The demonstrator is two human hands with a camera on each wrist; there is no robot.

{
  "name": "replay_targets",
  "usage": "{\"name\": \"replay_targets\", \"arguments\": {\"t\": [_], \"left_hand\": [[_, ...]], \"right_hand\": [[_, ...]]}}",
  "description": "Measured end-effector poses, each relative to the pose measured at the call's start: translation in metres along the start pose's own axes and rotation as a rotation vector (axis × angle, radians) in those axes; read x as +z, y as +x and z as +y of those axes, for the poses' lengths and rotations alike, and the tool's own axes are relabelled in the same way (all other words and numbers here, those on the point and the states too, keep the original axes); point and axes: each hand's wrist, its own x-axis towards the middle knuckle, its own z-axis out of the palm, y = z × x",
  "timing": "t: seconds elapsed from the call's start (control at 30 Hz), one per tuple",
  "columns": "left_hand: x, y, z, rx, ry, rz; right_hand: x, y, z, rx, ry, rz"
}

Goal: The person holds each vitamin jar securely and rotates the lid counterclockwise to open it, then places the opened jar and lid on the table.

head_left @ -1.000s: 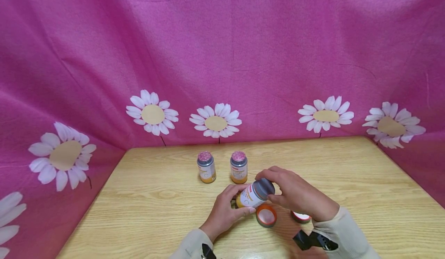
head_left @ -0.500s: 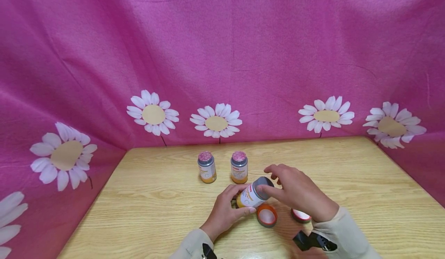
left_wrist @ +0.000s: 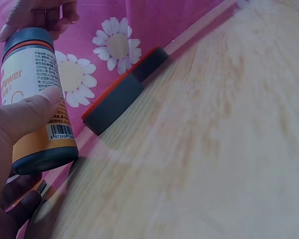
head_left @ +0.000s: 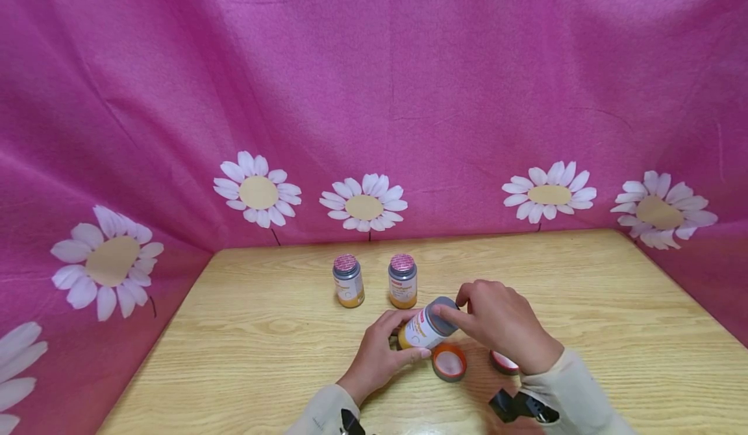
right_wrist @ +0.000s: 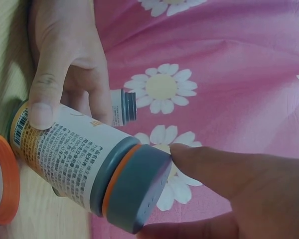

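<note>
In the head view my left hand [head_left: 376, 357] grips a white and orange supplement bottle [head_left: 417, 332] round its lower body. It is tilted, with its top toward the right. My right hand [head_left: 507, 323] pinches the dark grey cap [right_wrist: 139, 186] on that bottle. The right wrist view shows its digits at opposite edges of the cap, above an orange ring. Just below the bottle, a loose cap [head_left: 449, 362] with an orange inner rim lies open side up. Another loose cap [head_left: 504, 362] is partly covered by my right hand.
Two similar bottles stand upright behind my hands, a left one [head_left: 349, 285] and a right one [head_left: 403, 285], both capless with pink-patterned tops. A pink curtain [head_left: 456, 97] with daisies hangs behind the wooden table [head_left: 245, 344].
My right fingers came off the cap's far side half a second ago, then closed on its edge again. The left hand and the tilted bottle have stayed in place.
</note>
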Motion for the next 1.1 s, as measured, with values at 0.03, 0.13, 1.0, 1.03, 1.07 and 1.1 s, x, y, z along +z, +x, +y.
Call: {"name": "replay_targets", "arguments": {"t": [0.03, 0.13, 1.0, 1.03, 1.07, 1.1], "left_hand": [[0.000, 0.000, 0.000, 0.000, -0.002, -0.001], [0.000, 0.000, 0.000, -0.006, -0.009, -0.004], [0.000, -0.001, 0.000, -0.024, -0.009, -0.002], [0.000, 0.000, 0.001, -0.021, -0.010, -0.001], [0.000, 0.000, 0.001, -0.018, -0.009, 0.000], [0.000, 0.000, 0.001, -0.015, -0.009, 0.002]], "right_hand": [[0.000, 0.000, 0.000, -0.001, 0.003, -0.005], [0.000, 0.000, 0.000, -0.008, 0.019, -0.020], [-0.009, -0.004, 0.018, -0.355, 0.180, -0.160], [-0.009, -0.004, 0.018, -0.360, 0.181, -0.162], [-0.009, -0.004, 0.018, -0.365, 0.182, -0.165], [-0.009, -0.003, 0.018, -0.371, 0.180, -0.164]]}}
